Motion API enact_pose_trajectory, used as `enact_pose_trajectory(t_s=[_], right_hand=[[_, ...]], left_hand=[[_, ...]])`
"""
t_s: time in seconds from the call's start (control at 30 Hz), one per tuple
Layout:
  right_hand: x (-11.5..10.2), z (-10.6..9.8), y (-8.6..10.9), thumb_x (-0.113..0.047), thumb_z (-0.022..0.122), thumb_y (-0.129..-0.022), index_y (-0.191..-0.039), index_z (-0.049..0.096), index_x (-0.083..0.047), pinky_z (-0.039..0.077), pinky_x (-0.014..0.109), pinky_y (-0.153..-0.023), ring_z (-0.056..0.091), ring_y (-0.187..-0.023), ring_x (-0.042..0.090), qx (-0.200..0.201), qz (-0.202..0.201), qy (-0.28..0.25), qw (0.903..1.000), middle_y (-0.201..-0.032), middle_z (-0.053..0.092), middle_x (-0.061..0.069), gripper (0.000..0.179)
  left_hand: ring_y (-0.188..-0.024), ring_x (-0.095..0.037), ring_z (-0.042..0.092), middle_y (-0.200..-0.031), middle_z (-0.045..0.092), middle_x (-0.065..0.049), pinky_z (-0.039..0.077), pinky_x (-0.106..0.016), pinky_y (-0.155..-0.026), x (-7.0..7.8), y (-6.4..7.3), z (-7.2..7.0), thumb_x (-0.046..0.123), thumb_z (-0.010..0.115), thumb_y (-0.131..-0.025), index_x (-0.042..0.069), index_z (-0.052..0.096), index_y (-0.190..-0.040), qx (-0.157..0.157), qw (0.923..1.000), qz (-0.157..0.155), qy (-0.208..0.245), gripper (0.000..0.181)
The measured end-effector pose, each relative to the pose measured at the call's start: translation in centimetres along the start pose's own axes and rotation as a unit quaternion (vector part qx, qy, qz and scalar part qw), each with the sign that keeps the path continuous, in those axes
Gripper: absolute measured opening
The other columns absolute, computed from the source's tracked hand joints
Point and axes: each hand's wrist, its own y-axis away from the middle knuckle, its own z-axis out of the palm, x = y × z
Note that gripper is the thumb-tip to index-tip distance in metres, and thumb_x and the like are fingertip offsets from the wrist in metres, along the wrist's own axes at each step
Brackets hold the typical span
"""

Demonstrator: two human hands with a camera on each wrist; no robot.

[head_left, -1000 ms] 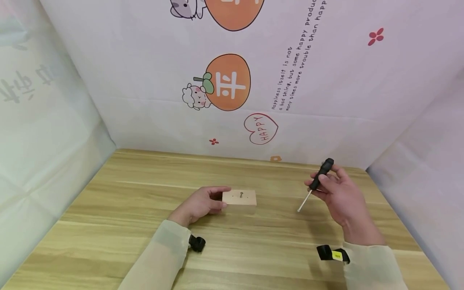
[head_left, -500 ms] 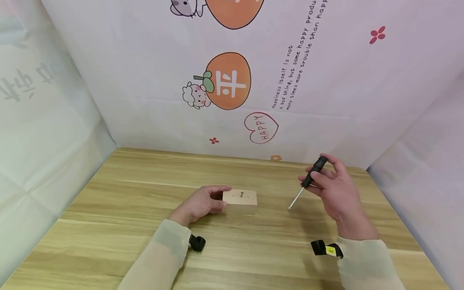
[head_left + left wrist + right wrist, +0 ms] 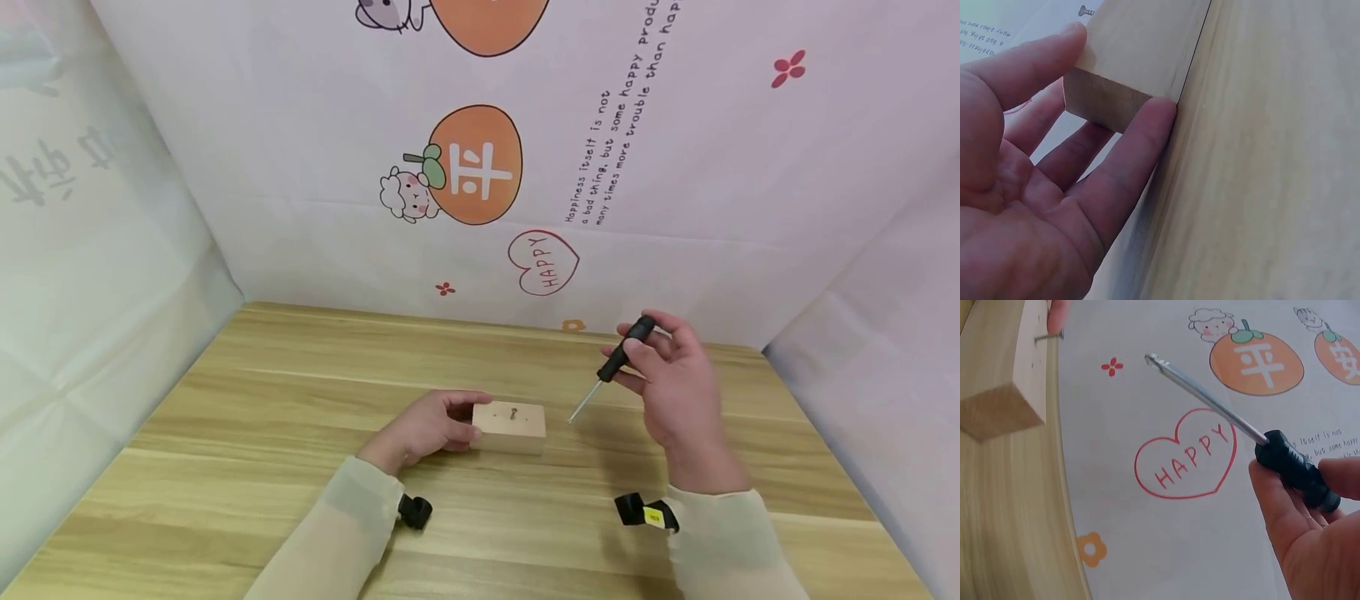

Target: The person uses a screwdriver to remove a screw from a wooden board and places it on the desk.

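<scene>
While the left hand [image 3: 431, 427] grips one end of the wooden block [image 3: 498, 429], the right hand [image 3: 678, 392] holds a black-handled screwdriver [image 3: 612, 365], its tip [image 3: 1150, 359] pointing down beside the block's other end and touching nothing. From where I stand, the block seems to rest on the counter [image 3: 187, 467], with a screw [image 3: 513, 413] standing proud of its upper face and a small hole [image 3: 527, 419] on either side. To my mind, good work here means bringing that slanted shaft [image 3: 1210, 400] into line with the screw before any pressure goes on, seating the tip squarely in the head, then turning slowly so it doesn't slip. I'd want the left grip firm and low, since so small a block could twist under the turning.
</scene>
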Motion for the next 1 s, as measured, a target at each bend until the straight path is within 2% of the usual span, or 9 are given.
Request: enact_pose_trajectory(t_s=[0.23,0.43,0.57,0.8,1.0], right_hand=[[0.3,2.2,0.4,0.010,0.061,-0.094,-0.131,0.052,-0.005,0.056,0.040,-0.079,0.070,-0.095,0.029,0.025,-0.016,-0.008,0.9995,-0.128,0.057,0.020,0.040],[1.1,3.7,0.8,0.014,0.062,-0.091,-0.128,0.055,-0.005,0.056,0.038,-0.081,0.068,-0.102,0.032,0.041,-0.035,0.010,0.9985,-0.125,0.060,0.019,0.042],[1.5,4.2,1.0,0.017,0.063,-0.090,-0.127,0.056,-0.004,0.056,0.038,-0.083,0.067,-0.103,0.034,0.038,-0.047,0.006,0.9981,-0.123,0.060,0.019,0.043],[2.1,4.9,1.2,0.015,0.065,-0.090,-0.127,0.057,-0.004,0.056,0.037,-0.084,0.065,-0.107,0.036,0.025,-0.071,0.031,0.9967,-0.122,0.062,0.016,0.043],[2.8,5.4,1.3,0.016,0.066,-0.088,-0.127,0.057,-0.001,0.056,0.036,-0.084,0.065,-0.105,0.037,0.006,-0.100,0.043,0.9940,-0.122,0.062,0.019,0.043]], left_hand=[[-0.093,-0.022,0.064,-0.137,0.050,-0.011,0.056,-0.038,-0.082,0.1,0.0,0.1,-0.001,0.075,-0.088,0.014,0.063,-0.137,-0.001,1.0000,-0.002,0.005,0.053],[-0.100,-0.023,0.061,-0.128,0.054,-0.011,0.056,-0.039,-0.083,0.2,0.0,0.1,0.007,0.073,-0.092,0.015,0.062,-0.137,0.000,1.0000,-0.004,-0.004,0.047],[-0.098,-0.023,0.061,-0.125,0.055,-0.011,0.056,-0.040,-0.083,0.3,0.0,0.2,0.006,0.072,-0.092,0.012,0.062,-0.137,0.003,1.0000,-0.004,-0.007,0.047],[-0.098,-0.022,0.062,-0.124,0.056,-0.012,0.056,-0.041,-0.083,0.4,0.0,0.2,0.004,0.072,-0.092,0.011,0.062,-0.137,0.006,1.0000,-0.005,-0.001,0.047],[-0.099,-0.022,0.062,-0.124,0.057,-0.011,0.057,-0.040,-0.082,0.4,0.0,0.3,0.003,0.072,-0.091,0.011,0.063,-0.136,0.008,0.9999,-0.006,-0.002,0.046]])
